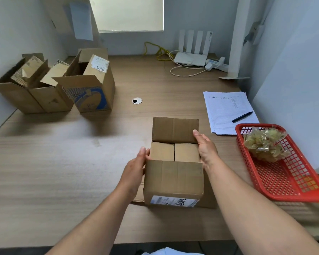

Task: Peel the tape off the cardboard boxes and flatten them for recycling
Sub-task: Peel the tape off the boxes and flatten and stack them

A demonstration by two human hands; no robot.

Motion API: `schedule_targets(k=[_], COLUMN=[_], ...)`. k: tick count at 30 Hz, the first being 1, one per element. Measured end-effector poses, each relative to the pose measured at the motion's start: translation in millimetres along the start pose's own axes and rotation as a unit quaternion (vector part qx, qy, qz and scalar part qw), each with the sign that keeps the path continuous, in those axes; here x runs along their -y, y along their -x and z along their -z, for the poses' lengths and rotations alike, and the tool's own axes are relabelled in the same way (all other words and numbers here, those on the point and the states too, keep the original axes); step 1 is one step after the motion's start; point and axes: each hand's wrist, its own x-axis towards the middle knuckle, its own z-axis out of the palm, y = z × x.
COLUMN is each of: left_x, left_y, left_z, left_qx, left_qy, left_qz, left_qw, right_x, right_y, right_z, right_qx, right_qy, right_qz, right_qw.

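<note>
A small cardboard box [174, 168] is sitting on the wooden desk [63, 172], just below the centre of the view, at about 6 o'clock from the round cable hole [136, 100]. Its two long top flaps are standing open, the far one upright and the near one folding down toward the person; the two short inner flaps are lying shut and meeting at a middle seam. A shipping label [174, 201] is showing on the near face.

The left hand [134, 169] is pressing against the box's left side at 9 o'clock, fingers hidden behind the near flap, so I cannot tell how firmly it is gripping. The right hand [205, 148] is resting flat along the right edge at 3 o'clock, fingers straight, thumb touching the far flap, clasping nothing.

At 3 o'clock from the box a red basket [284, 181] is holding a wad of crumpled tape [265, 144]. At 1 o'clock a pen [242, 117] is lying on lined papers [226, 111]. At 10 o'clock two more opened boxes [63, 83] are standing together. At 12 o'clock, by the wall, a white router [191, 56] is sitting among cables.
</note>
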Motion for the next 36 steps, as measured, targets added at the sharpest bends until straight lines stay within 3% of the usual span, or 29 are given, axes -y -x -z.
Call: schedule_targets(k=[2, 6, 8, 10, 13, 15, 18, 25, 30, 32, 36], left_x=[-6, -10, -9, -3, 14, 22, 25, 18, 17, 19, 20], left_y=[-3, 0, 2, 7, 13, 15, 14, -2, -6, -6, -6], left_z=[4, 16, 25, 30, 29, 26, 22, 7, -4, -5, -5], left_qx=[0.001, 0.113, 0.193, 0.229, 0.193, 0.143, 0.101, 0.038, 0.018, 0.014, 0.011], left_qy=[0.072, 0.045, -0.019, -0.15, -0.357, -0.383, -0.362, -0.291, -0.293, -0.307, -0.318], left_qz=[0.037, 0.033, 0.048, 0.056, -0.003, -0.036, -0.036, -0.023, -0.025, -0.029, -0.033], left_qw=[0.997, 0.992, 0.98, 0.96, 0.914, 0.912, 0.926, 0.956, 0.956, 0.951, 0.947], right_x=[2, -1, 1, 1, -1, -1, 4, -8, -2, 1, 3], right_y=[-2, -11, -10, -14, -16, -17, -10, 42, 68, 70, 70], right_z=[-3, -7, -12, -16, -23, -27, -28, -6, -15, -19, -22], right_qx=[-0.026, -0.029, -0.048, -0.09, -0.094, -0.083, -0.07, -0.002, 0.025, 0.028, 0.012], right_qy=[0.01, 0.022, 0.018, 0.012, 0.031, 0.05, 0.141, 0.367, 0.546, 0.583, 0.603], right_qz=[0.007, -0.002, -0.003, 0.007, 0.027, 0.032, 0.067, 0.096, 0.123, 0.129, 0.139], right_qw=[1.0, 0.999, 0.999, 0.996, 0.995, 0.995, 0.985, 0.925, 0.829, 0.802, 0.786])
